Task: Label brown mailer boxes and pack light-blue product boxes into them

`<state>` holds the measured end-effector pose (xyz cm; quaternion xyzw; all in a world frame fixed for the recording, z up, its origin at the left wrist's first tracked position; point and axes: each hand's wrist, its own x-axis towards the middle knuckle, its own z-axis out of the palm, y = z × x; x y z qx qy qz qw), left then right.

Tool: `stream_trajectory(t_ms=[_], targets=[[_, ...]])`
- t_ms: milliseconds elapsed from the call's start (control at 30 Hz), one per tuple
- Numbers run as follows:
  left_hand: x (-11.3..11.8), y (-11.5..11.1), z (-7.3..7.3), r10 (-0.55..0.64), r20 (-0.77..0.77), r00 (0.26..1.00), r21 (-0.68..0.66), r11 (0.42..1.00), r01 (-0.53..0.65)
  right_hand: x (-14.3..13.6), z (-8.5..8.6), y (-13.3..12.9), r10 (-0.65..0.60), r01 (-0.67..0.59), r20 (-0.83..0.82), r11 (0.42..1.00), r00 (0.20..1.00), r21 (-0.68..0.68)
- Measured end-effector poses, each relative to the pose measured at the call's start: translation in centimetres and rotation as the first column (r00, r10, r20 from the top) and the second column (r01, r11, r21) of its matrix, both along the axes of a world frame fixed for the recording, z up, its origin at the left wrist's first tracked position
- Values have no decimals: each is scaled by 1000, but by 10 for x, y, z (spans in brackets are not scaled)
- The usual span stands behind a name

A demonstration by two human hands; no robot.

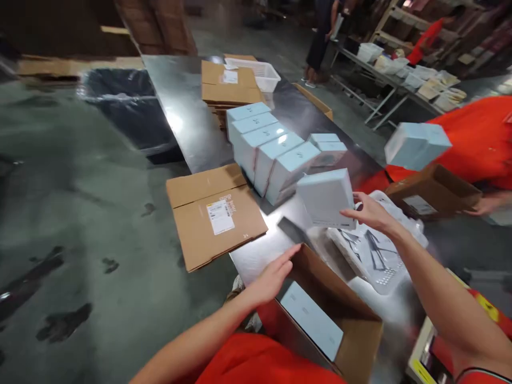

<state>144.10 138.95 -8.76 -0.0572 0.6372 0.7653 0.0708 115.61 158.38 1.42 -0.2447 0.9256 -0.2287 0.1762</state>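
Observation:
My right hand (370,213) is closed on one side of a pale blue box (326,197), held tilted above the steel table. My left hand (274,274) grips the near-left end wall of an open cardboard box (360,341), fingers along its rim. Inside that carton lies another pale blue box (312,320) against one side, with bare cardboard beside it. Just beyond, a row of several pale blue boxes (276,144) stands on the table, with a smaller group (328,148) next to it.
Flattened cardboard (216,213) overhangs the left edge of the steel table (172,106). A white basket (384,261) with dark-looking items lies at right. Folded cartons (230,85) stand farther back. A lined bin (132,106) is left. At right, a person in red (480,138) handles a carton.

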Motion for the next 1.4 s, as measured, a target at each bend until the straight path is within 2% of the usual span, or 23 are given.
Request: stream_trajectory(t_ms=[67, 167, 233, 367, 467, 733, 1100, 1300, 1400], targets=[[1, 2, -1, 12, -2, 1000, -41, 999, -12, 28, 21, 47, -197, 239, 206, 950, 958, -200], [3, 3, 0, 9, -12, 1000, -97, 995, -10, 75, 33, 101, -334, 477, 396, 806, 856, -350], [4, 4, 1, 15, -15, 1000, -119, 993, -17, 101, 32, 125, -372, 540, 431, 748, 822, -385], [8, 5, 2, 56, -10, 998, -111, 992, -56, 138, 30, 151, -375, 565, 455, 712, 808, -417], [8, 6, 1, 72, -21, 997, -131, 989, -74, 155, 34, 158, -370, 570, 463, 696, 806, -436], [7, 5, 1, 80, -57, 995, -209, 974, -90, 176, 36, 162, -327, 515, 427, 718, 843, -469], [6, 5, -2, 92, -66, 994, -219, 970, -105, 187, 39, 149, -268, 501, 475, 722, 838, -476], [4, 4, -4, 97, -71, 993, -192, 975, -109, 186, 34, 144, -246, 480, 472, 735, 847, -479], [5, 4, -2, 89, -72, 993, -173, 980, -101, 198, 38, 136, -255, 418, 371, 774, 893, -475]])
